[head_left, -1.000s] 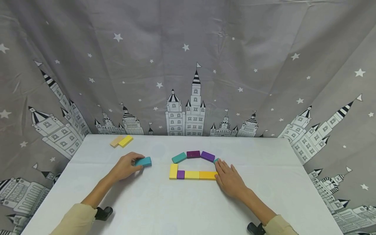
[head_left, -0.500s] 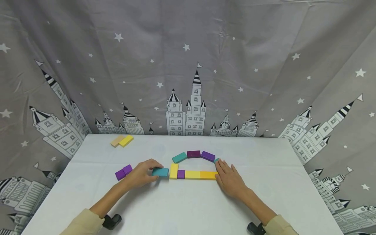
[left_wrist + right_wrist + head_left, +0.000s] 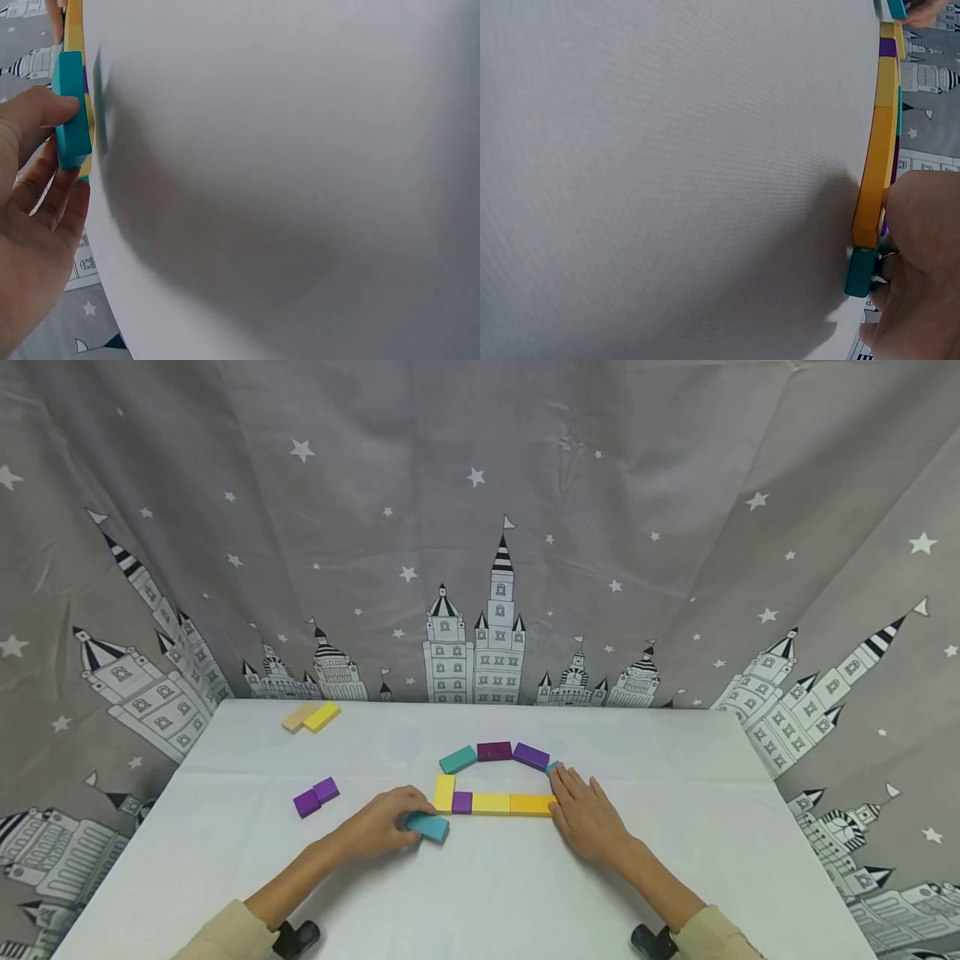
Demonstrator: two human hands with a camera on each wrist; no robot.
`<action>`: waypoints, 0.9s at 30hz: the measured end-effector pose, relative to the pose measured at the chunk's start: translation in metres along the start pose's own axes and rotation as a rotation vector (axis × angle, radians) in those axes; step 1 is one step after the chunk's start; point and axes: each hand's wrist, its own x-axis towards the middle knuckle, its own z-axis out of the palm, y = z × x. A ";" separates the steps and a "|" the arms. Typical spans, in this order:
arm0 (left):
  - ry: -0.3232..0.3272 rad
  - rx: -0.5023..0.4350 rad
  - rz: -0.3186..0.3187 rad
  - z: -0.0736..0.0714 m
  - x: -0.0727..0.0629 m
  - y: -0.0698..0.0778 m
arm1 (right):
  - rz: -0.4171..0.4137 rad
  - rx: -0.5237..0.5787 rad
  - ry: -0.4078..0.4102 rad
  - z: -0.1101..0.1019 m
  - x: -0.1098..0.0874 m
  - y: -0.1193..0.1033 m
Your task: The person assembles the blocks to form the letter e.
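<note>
Grey curtain (image 3: 337, 543) with castles and stars out back, plain white table (image 3: 480, 902) in front, so every coloured piece really pops for us. The piece we care about is the blue block (image 3: 429, 827), just in front of the yellow block (image 3: 444, 794) at the left end of the straight row. Our left hand (image 3: 390, 821) has it pinched, thumb on one long side and fingers on the other; going by the shadow, we'd say it's a touch off the cloth. Our right hand (image 3: 588, 818) isn't gripping anything: fingers stretched out, resting against the teal block (image 3: 860, 271) by the end of the orange block (image 3: 531, 806). Handling-wise, we'd guess painted wood: light, totally stiff, hard to break, maybe slightly slick on those smooth faces. Best hold is across the long sides near one end, pretty much as we've got it. Shape's a simple slab with crisp edges, same family as the green block (image 3: 458, 759), maroon block (image 3: 494, 751) and violet block (image 3: 531, 756) curving behind the row.
</note>
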 end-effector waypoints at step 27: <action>0.301 0.133 -0.353 0.037 -0.013 0.013 | 0.006 0.005 -0.014 0.001 0.000 0.001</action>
